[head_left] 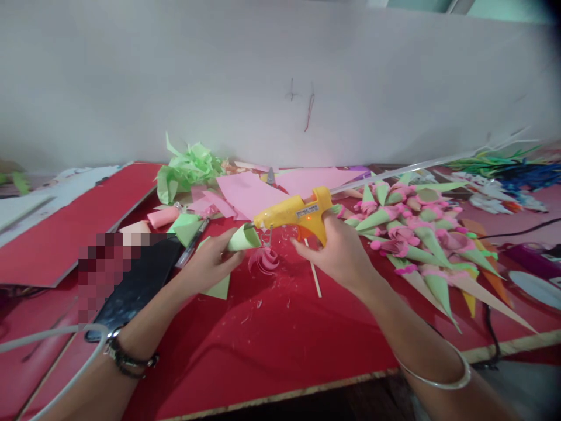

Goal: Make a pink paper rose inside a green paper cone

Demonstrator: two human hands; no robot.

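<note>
My right hand (339,248) is wrapped round the handle of a yellow glue gun (291,213), and a long clear glue stick (385,175) juts from its back end. In my left hand (214,263) is a light green paper cone (244,238), held with its open end facing right. The gun's nozzle meets or nearly meets the cone's upper rim. Just below the gun, a curled pink paper flower (265,260) lies on the red tabletop (272,351). A thin wooden stick (314,272) rests beside it, partly behind my right hand.
Many pink and green paper cone flowers (421,234) are heaped at the right. Pink paper sheets (248,196) and crumpled green paper (193,169) lie at the back. A dark flat tablet-like object (144,280), a pen (190,245) and a red board (87,216) are on the left.
</note>
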